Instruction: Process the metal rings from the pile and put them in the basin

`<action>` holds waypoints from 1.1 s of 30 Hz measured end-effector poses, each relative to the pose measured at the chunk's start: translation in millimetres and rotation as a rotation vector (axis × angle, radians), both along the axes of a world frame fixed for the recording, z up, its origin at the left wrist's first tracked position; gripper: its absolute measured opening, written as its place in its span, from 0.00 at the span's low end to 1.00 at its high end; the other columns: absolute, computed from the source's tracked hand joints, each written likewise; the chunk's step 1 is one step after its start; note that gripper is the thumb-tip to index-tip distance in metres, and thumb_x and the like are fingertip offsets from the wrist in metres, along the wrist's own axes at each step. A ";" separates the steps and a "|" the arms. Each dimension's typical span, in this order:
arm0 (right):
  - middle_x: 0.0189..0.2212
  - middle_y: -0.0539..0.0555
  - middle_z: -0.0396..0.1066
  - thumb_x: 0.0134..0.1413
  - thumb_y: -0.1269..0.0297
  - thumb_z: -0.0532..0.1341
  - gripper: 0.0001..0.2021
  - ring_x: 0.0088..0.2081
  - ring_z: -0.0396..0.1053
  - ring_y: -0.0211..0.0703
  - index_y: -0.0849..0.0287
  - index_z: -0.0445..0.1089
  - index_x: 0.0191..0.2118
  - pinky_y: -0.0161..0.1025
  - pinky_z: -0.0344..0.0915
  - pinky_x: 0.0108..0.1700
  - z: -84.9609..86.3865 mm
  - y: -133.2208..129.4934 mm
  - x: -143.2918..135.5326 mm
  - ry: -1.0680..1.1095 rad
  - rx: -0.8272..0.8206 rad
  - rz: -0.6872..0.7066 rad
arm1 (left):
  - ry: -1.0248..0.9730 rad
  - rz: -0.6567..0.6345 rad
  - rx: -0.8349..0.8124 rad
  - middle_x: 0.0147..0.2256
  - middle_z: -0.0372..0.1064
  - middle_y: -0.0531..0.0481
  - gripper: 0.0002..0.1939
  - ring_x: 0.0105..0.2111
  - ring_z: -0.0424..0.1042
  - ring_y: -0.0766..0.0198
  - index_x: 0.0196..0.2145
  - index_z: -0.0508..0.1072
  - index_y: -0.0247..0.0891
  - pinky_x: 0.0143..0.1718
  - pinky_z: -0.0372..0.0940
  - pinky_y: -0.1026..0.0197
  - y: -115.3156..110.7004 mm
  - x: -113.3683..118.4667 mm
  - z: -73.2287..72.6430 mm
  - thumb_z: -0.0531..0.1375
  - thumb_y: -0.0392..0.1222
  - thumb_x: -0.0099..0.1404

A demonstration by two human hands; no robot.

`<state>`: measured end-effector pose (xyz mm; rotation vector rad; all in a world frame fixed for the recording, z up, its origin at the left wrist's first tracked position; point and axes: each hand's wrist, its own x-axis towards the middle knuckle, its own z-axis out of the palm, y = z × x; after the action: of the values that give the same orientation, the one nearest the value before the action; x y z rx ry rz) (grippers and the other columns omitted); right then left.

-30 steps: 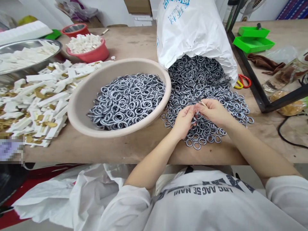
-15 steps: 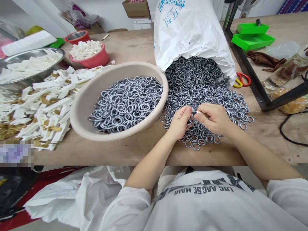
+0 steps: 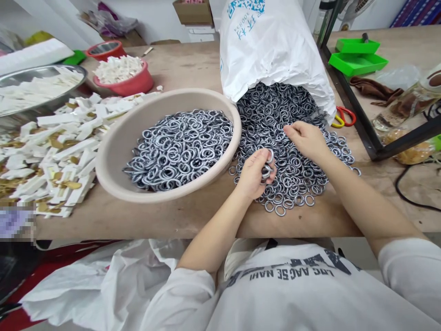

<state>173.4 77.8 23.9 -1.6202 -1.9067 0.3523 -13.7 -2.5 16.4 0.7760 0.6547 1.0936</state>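
Observation:
Grey rings are gripped in my left hand (image 3: 255, 174); one ring (image 3: 270, 155) stands up between thumb and fingers, and others show in the curled fingers. Up and to the right, my right hand (image 3: 308, 140) is over the ring pile (image 3: 282, 133) with thumb and fingertips pinched together. Whatever may be between those fingertips is too small to make out. The pile spills onto the table from a white sack (image 3: 272, 46) lying with its mouth toward me. Left of my hands, a beige basin (image 3: 113, 172) holds many of the same rings.
White and gold pieces (image 3: 69, 161) are heaped left of the basin. Behind them stand a steel bowl (image 3: 74, 87) and a red bowl (image 3: 138, 85) of white parts. A black metal frame (image 3: 358, 110), red-and-yellow-handled scissors (image 3: 347, 117) and green trays (image 3: 358, 64) are at the right.
My hands were together over the pile's near part. My right hand has moved away, up and to the right; my left hand stays nearly in place, its rings now visible.

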 end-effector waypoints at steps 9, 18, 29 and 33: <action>0.43 0.66 0.73 0.59 0.56 0.61 0.14 0.42 0.71 0.58 0.61 0.77 0.42 0.47 0.61 0.42 -9.3 55.3 -27.3 -0.421 -0.051 -0.089 | -0.247 0.065 -0.290 0.30 0.68 0.54 0.06 0.23 0.70 0.73 0.35 0.68 0.39 0.17 0.60 0.72 12.1 -21.0 7.2 0.57 0.43 0.62; 0.28 0.53 0.68 0.60 0.54 0.60 0.14 0.30 0.62 0.42 0.59 0.74 0.35 0.39 0.56 0.33 4.3 -1.0 -4.0 -0.007 -0.036 0.187 | -0.159 0.061 -0.336 0.30 0.70 0.54 0.14 0.21 0.71 0.72 0.34 0.68 0.37 0.13 0.55 0.73 13.8 -9.7 -3.1 0.64 0.49 0.62; 0.29 0.53 0.70 0.59 0.55 0.62 0.12 0.32 0.64 0.43 0.58 0.75 0.32 0.40 0.54 0.34 -17.9 -9.1 -7.7 -0.076 -0.105 0.220 | 0.025 0.213 -0.174 0.26 0.60 0.60 0.17 0.17 0.58 0.79 0.32 0.66 0.38 0.13 0.43 0.73 14.1 -9.4 -5.4 0.70 0.46 0.54; 0.22 0.46 0.60 0.55 0.48 0.66 0.17 0.26 0.54 0.36 0.58 0.71 0.30 0.37 0.50 0.30 -7.2 -34.5 -5.6 0.524 -0.287 0.368 | 0.215 0.241 -0.091 0.24 0.61 0.60 0.17 0.16 0.54 0.78 0.37 0.72 0.39 0.14 0.43 0.70 9.2 1.1 -11.8 0.70 0.51 0.55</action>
<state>167.7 43.3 16.7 -1.1679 -1.7777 1.1279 -12.6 6.7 4.6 0.7553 0.9939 1.1985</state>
